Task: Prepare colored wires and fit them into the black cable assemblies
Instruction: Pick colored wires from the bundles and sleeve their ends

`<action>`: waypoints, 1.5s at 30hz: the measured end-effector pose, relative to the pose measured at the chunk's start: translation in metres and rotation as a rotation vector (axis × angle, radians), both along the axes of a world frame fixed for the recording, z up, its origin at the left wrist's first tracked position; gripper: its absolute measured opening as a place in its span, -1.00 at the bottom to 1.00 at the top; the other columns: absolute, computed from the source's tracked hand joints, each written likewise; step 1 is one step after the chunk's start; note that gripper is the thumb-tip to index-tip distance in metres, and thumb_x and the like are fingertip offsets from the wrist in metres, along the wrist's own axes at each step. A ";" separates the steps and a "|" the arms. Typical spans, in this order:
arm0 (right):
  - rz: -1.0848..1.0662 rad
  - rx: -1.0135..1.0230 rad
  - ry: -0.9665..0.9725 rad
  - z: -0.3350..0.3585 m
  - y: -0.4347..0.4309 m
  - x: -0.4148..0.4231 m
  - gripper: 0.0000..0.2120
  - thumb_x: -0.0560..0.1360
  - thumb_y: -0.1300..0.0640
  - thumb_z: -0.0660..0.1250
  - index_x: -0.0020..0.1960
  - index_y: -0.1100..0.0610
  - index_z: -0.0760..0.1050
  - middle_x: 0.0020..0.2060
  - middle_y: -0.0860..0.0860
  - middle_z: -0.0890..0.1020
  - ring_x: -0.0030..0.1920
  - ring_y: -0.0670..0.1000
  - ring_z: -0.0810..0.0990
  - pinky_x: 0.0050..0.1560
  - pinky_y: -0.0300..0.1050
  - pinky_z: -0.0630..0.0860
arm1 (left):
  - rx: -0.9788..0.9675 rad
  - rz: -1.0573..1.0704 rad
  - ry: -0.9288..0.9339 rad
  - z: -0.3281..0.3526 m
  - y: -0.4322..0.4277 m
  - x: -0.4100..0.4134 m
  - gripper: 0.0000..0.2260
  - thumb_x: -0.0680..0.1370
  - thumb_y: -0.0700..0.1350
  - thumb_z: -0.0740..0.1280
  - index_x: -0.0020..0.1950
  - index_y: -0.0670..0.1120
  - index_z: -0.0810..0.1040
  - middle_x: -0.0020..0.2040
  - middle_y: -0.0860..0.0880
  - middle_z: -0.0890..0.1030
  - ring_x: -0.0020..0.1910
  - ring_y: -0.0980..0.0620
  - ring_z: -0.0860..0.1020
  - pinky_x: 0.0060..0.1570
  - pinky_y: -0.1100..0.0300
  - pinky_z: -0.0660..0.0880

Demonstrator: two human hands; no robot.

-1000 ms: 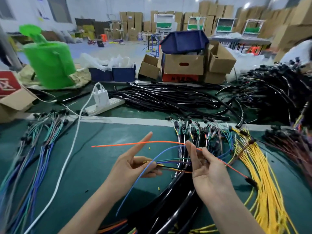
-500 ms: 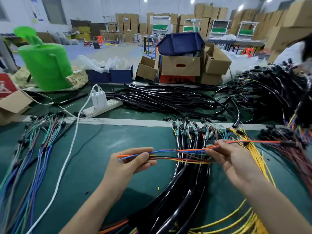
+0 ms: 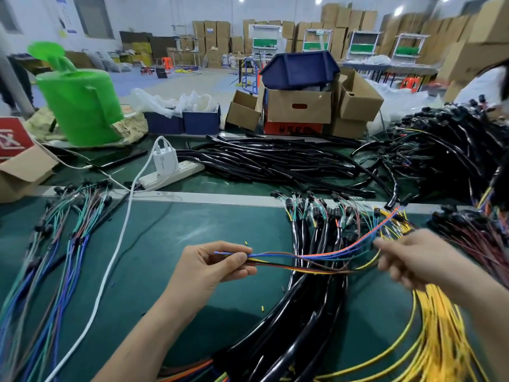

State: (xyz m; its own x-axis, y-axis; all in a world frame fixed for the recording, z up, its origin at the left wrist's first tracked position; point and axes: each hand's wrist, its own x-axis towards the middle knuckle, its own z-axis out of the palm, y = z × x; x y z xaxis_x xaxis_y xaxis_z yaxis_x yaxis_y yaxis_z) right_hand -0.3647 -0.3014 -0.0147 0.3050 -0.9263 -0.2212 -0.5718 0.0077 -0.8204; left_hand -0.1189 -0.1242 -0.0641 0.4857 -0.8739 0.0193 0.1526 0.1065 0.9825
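Note:
My left hand (image 3: pixel 212 267) pinches one end of a small bundle of colored wires (image 3: pixel 308 261), blue, orange, brown, yellow and black, held level above the green mat. My right hand (image 3: pixel 413 260), blurred, holds the same bundle further right, where the orange and blue strands fan up toward the connectors. Under the bundle lie black cable assemblies (image 3: pixel 311 312), their colored leads and small plugs (image 3: pixel 325 213) spread at the far end. A thick sheaf of yellow wires (image 3: pixel 440 343) lies below my right forearm.
Loose multicolored wire harnesses (image 3: pixel 49 260) cover the mat's left side. A white cable (image 3: pixel 110 268) runs to a power strip with charger (image 3: pixel 170 172). Heaps of black cables (image 3: pixel 275 164) fill the back, with dark red wires (image 3: pixel 473 238) at right, a green watering can (image 3: pixel 80 106) and cardboard boxes (image 3: pixel 300 106).
The orange wire, first held apart, has been gathered into the bundle in my left hand. My right hand has slid rightward along the wires, drawing them straighter.

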 end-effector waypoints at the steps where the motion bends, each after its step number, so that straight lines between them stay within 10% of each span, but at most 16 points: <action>1: -0.005 -0.154 0.033 0.010 0.004 0.003 -0.51 0.56 0.01 0.29 -0.49 0.20 0.52 -0.67 0.00 0.41 -0.69 -0.10 0.31 -0.61 -0.29 0.24 | 0.013 -0.022 -0.016 0.001 0.001 -0.001 -0.80 0.47 -0.36 0.34 -0.24 -0.15 0.71 -0.27 -0.24 0.68 -0.27 -0.07 0.69 -0.30 0.36 0.56; 4: 0.238 -0.582 -0.102 0.022 0.050 0.048 -0.66 0.40 -0.22 0.34 -0.33 0.04 0.56 -0.52 -0.16 0.51 -0.47 -0.19 0.47 -0.38 -0.26 0.36 | 0.040 -0.110 -0.053 0.001 0.002 -0.010 -0.80 0.47 -0.37 0.35 -0.23 -0.15 0.71 -0.27 -0.24 0.68 -0.27 -0.08 0.68 -0.28 0.34 0.56; 8: 0.772 -0.486 -0.031 -0.022 0.084 0.102 -0.71 0.48 -0.12 0.36 0.15 -0.06 0.54 -0.09 -0.11 0.62 -0.11 -0.22 0.53 0.04 -0.25 0.45 | 0.027 -0.147 -0.063 0.002 0.001 -0.013 -0.93 0.33 -0.21 0.42 -0.27 -0.12 0.71 -0.28 -0.16 0.69 -0.32 0.04 0.66 -0.27 0.32 0.56; 13: 0.589 -0.466 -0.240 -0.046 0.079 0.106 -0.76 0.46 -0.10 0.38 0.11 -0.11 0.63 -0.54 -0.09 0.43 -0.48 -0.14 0.30 -0.37 -0.36 0.25 | 0.022 -0.102 -0.080 -0.002 -0.002 -0.006 -0.94 0.36 -0.22 0.43 -0.24 -0.20 0.59 -0.31 -0.22 0.66 -0.32 -0.04 0.66 -0.28 0.28 0.56; 20: 0.537 -0.373 -0.343 -0.046 0.080 0.100 -0.87 0.42 0.05 0.46 -0.10 0.08 0.71 -0.35 -0.12 0.68 -0.28 -0.08 0.65 -0.13 -0.12 0.54 | 0.072 -0.083 -0.144 -0.005 -0.003 -0.009 -0.73 0.24 -0.04 0.51 -0.22 -0.19 0.59 -0.39 -0.13 0.62 -0.44 0.08 0.52 -0.40 0.32 0.46; 45: 0.451 -0.251 -0.360 -0.044 0.076 0.093 -0.88 0.42 0.19 0.46 -0.21 -0.02 0.66 -0.38 -0.05 0.68 -0.33 -0.10 0.64 -0.19 -0.22 0.53 | 0.065 0.029 -0.002 -0.010 -0.007 -0.011 -0.85 0.34 -0.11 0.39 -0.15 -0.08 0.72 -0.21 -0.19 0.69 -0.24 -0.04 0.68 -0.28 0.31 0.56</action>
